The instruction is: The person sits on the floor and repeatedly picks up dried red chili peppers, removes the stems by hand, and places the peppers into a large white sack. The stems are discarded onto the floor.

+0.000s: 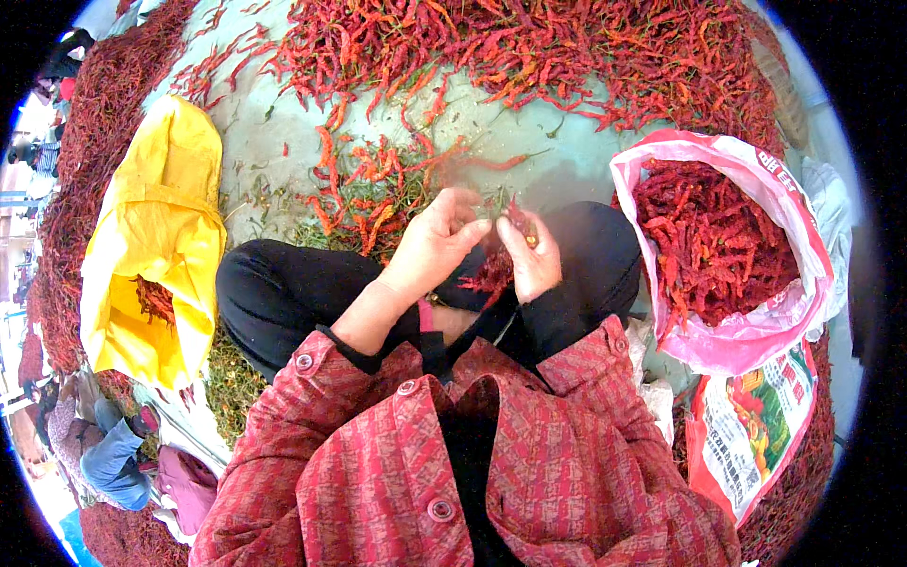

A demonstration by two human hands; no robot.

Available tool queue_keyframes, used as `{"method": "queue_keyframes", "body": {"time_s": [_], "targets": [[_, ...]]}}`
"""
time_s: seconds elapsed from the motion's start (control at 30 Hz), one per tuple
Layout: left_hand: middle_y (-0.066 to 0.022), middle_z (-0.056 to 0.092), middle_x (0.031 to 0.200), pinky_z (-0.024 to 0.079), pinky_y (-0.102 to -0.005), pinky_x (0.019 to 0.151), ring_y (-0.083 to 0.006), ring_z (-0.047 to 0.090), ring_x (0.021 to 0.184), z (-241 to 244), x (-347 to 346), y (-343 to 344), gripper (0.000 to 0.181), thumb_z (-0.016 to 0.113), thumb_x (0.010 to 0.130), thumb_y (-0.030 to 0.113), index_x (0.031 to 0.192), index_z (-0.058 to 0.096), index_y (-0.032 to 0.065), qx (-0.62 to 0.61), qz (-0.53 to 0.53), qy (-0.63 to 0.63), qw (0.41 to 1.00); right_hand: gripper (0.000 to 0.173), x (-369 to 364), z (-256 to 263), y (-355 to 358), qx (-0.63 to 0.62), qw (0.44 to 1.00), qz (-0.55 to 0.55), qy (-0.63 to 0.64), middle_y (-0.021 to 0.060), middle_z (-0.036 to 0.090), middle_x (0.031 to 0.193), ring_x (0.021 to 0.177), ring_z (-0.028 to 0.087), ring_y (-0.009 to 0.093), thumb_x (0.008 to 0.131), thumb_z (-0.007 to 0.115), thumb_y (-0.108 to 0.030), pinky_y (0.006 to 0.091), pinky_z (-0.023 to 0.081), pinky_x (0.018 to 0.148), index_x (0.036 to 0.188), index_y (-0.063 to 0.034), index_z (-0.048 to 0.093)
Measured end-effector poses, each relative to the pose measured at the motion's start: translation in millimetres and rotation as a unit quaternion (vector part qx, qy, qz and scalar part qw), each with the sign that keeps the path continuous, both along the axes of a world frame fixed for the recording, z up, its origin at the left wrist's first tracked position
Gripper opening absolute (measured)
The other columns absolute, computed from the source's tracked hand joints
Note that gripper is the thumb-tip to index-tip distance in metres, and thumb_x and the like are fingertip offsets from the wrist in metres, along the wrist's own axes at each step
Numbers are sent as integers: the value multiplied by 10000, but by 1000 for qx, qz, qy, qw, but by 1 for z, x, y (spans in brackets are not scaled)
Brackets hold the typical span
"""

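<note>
Above my crossed legs, my right hand holds a bunch of dark red dried chili peppers, which hang down below its fingers. Close on its left is my left hand, thumb and fingertips bent toward the green stems at the top of the bunch. Whether those fingertips pinch a stem is too blurred to tell. Just beyond my hands, orange-red chilies lie loose among green stems on a pale green sheet.
A large heap of red chilies spreads ahead. On the right stands a pink-and-white woven sack holding red chilies; on the left lies a yellow sack with some chilies inside. A person in blue jeans sits at the lower left.
</note>
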State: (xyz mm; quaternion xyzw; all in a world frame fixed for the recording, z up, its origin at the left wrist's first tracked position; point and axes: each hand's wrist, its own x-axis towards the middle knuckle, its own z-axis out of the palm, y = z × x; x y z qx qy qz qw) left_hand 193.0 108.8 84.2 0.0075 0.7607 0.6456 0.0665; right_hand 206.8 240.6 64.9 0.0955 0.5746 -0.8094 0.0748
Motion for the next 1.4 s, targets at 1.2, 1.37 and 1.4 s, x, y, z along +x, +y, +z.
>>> {"method": "queue_keyframes", "body": {"time_s": [1.2,1.37,1.4], "targets": [[-2,539,690,424,-219,591,-71,494,615,-15,-166,35,172,521,820,187,863,537,22,-109,-117,-117,980,162,-71,-11,51,-223,957,-158,-96,41,575,813,709,547,119,809,547,-137,238,437,651,903,-5,531],[29,534,690,412,-187,574,-47,498,630,-11,-139,44,92,514,836,156,858,543,72,23,-152,-90,984,235,-94,-27,34,-111,989,-67,-75,-2,551,831,733,484,60,806,556,-176,207,402,674,964,-3,544],[30,529,684,408,-186,565,-42,490,623,-5,-137,42,90,515,832,150,858,542,68,-50,-143,-88,985,251,-94,-24,30,-112,991,-56,-50,2,556,831,733,487,60,808,553,-179,210,406,673,980,4,540]]}}
